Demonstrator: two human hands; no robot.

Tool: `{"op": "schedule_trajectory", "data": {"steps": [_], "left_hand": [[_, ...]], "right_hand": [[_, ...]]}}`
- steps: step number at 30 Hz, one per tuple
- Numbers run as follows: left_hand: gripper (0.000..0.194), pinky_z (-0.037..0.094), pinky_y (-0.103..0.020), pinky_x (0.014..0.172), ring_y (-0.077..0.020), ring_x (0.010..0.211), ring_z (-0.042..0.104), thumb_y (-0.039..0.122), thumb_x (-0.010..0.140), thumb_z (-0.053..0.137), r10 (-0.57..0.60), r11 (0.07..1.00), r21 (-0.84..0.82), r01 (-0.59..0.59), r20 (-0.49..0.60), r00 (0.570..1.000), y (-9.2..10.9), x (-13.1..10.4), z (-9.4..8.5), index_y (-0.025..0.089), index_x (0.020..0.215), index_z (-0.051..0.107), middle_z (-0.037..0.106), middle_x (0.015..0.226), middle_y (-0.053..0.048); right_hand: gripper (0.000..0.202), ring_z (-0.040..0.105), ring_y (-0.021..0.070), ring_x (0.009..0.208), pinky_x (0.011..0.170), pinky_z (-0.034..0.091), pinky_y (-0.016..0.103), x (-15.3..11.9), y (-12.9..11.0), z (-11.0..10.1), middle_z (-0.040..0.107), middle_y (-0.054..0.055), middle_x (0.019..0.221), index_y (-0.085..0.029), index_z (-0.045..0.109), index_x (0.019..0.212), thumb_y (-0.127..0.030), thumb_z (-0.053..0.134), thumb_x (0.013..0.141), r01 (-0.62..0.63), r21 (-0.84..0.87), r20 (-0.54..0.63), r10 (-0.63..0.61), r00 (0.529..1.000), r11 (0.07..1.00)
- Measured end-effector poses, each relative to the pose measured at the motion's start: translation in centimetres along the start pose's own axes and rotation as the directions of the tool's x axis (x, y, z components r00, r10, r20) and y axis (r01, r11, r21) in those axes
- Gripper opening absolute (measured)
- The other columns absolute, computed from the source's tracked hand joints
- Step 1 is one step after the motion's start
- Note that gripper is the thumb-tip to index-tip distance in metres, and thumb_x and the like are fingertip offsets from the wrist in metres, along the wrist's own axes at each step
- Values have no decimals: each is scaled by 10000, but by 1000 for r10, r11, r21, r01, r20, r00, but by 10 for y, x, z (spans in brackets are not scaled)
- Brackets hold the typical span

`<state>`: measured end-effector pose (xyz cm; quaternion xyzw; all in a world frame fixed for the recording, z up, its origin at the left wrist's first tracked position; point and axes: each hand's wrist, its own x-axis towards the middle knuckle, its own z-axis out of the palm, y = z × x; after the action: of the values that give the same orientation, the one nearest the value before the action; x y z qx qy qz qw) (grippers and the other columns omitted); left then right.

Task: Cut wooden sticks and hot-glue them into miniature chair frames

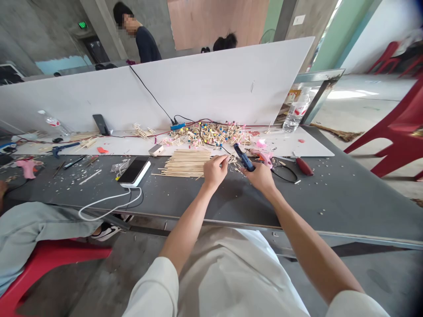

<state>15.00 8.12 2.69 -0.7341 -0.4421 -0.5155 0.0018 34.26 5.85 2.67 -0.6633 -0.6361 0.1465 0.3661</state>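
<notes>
Spanning the view, the gray table [330, 193] bears a flat white board [317, 149] along its far edge, below an upright white panel [214, 83]. A heap of short sticks and colored balls [211, 134] covers the middle of the board. The stick bundle [188, 164] lies nearer the table's front edge, just left of the left hand [215, 172], whose thumb and fingertips are drawn together; any content cannot be told. The right hand [261, 176] is closed around the blue hand tool [243, 157], its head towards the heap. Clear bottles: one upright [296, 112] near the board's right end, one tilted [53, 123] towards its left end; fill levels unclear. Obstructing beyond the right hand: a pink glue gun [265, 157], then a red-handled tool [304, 167] to its right.
</notes>
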Motion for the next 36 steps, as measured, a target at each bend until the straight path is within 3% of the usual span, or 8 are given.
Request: {"op": "schedule_trajectory", "data": {"steps": [6, 9, 12, 17, 22, 28, 36], "left_hand": [[306, 508, -276, 733, -199, 825, 733, 324, 1046, 480, -29, 999, -18, 30, 34, 999, 1, 1, -1, 178, 1068, 747, 795, 970, -102], [252, 522, -276, 763, -206, 880, 749, 248, 1028, 485, -47, 998, -38, 50, 59, 997, 1, 1, -1, 193, 1137, 704, 794, 1049, -98], [213, 512, -264, 728, -200, 821, 749, 201, 1006, 497, -63, 998, -24, 65, 97, 993, 0, 1, -1, 202, 1134, 667, 794, 963, -76], [201, 451, -243, 630, -174, 665, 703, 290, 1041, 474, -64, 998, 4, 64, 143, 988, 0, 0, -2, 202, 1037, 655, 752, 771, -44], [226, 447, -245, 633, -165, 696, 698, 320, 1040, 500, -3, 998, -58, 12, 162, 987, 2, 0, -3, 193, 993, 681, 770, 851, -61], [160, 514, -265, 709, -186, 818, 722, 270, 987, 593, 76, 991, -126, -46, 242, 967, 5, -1, -2, 197, 965, 733, 787, 944, -73], [174, 497, -262, 677, -187, 766, 713, 257, 967, 615, 98, 989, -139, -43, 412, 906, 9, -2, -1, 196, 915, 769, 785, 888, -70]], "right_hand": [[383, 629, 221, 498, 538, 465, 337, -4, -6, -4, 660, 35, 582, -226, 596, 755, -595, 644, 846, -108, 264, 141, 72, 987, 958], [411, 647, 225, 512, 529, 471, 331, -5, -8, -5, 672, 38, 599, -226, 595, 777, -627, 613, 865, -91, 270, 129, 58, 990, 958], [405, 658, 228, 533, 541, 477, 328, -5, -9, -6, 675, 44, 606, -228, 571, 732, -608, 616, 867, -96, 258, 131, 63, 989, 962], [401, 621, 225, 515, 524, 458, 328, -5, -10, -5, 635, 46, 566, -235, 540, 668, -579, 624, 857, -73, 194, 132, 47, 990, 978], [407, 600, 209, 507, 499, 455, 313, -8, -11, -4, 628, 42, 572, -229, 557, 683, -593, 632, 848, -53, 229, 146, 20, 989, 972], [423, 581, 178, 488, 463, 487, 294, -8, -10, 0, 637, 29, 613, -213, 596, 772, -619, 710, 795, -213, 513, 207, 120, 971, 831], [378, 567, 170, 485, 460, 514, 308, -3, -5, -1, 627, 11, 599, -196, 606, 765, -483, 837, 679, -257, 705, 189, 174, 966, 661]]}}
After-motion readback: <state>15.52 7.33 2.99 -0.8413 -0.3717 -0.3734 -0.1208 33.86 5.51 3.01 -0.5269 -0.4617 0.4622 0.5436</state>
